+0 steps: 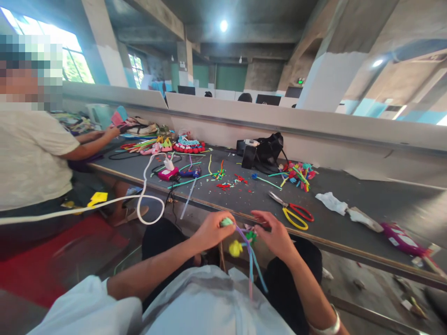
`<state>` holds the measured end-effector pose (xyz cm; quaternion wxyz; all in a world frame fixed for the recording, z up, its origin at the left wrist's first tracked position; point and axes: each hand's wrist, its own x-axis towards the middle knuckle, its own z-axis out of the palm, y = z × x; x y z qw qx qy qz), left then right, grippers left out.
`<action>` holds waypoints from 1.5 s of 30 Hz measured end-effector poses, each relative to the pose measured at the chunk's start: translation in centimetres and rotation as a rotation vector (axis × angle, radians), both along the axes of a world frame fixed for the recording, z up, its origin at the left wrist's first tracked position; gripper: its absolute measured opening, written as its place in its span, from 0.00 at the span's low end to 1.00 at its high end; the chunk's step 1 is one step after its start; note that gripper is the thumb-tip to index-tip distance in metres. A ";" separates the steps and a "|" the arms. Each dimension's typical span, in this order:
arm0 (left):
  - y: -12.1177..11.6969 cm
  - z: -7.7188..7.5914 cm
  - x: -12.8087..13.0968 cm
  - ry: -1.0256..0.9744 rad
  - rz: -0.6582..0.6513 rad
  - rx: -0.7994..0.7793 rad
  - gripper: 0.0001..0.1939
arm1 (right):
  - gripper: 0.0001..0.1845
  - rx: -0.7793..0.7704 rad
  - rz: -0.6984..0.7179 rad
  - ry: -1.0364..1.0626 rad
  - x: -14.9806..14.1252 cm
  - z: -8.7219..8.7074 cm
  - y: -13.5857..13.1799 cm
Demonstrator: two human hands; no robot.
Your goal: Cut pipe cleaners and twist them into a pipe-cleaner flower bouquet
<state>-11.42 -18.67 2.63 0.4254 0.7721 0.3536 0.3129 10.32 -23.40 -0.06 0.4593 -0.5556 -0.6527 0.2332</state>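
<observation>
Over my lap, my left hand (213,231) is closed on a small bunch of fuzzy pipe-cleaner flowers. A pale green flower head (226,222) shows between its thumb and fingers. Purple and light blue pipe-cleaner stems (252,263) hang down from the bunch. A yellow flower head (235,248) and a dark green one (250,237) hang between my hands, slightly blurred. My right hand (275,235) is beside the dark green flower, its thumb and index finger apart. Whether its thumb touches the bunch I cannot tell.
Red-and-yellow-handled scissors (295,214) lie near the table edge. Pipe-cleaner scraps (223,185), a blue glue gun (190,173), a black bag (272,149) and a colourful flower bundle (300,175) lie beyond. A white cable (115,200) loops at left, near a seated person (31,153).
</observation>
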 end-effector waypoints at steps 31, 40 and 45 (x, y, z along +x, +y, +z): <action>-1.0 -6.9 3.7 -0.312 0.147 -0.711 0.08 | 0.22 -0.192 -0.189 0.395 -5.2 -6.7 -1.1; -0.5 -7.8 3.1 -0.037 0.220 -0.237 0.06 | 0.17 -0.140 -0.135 0.320 -5.9 -7.7 -1.7; -0.3 -7.8 2.9 0.108 0.151 -0.100 0.07 | 0.14 -0.165 -0.152 0.352 -6.0 -7.4 -2.6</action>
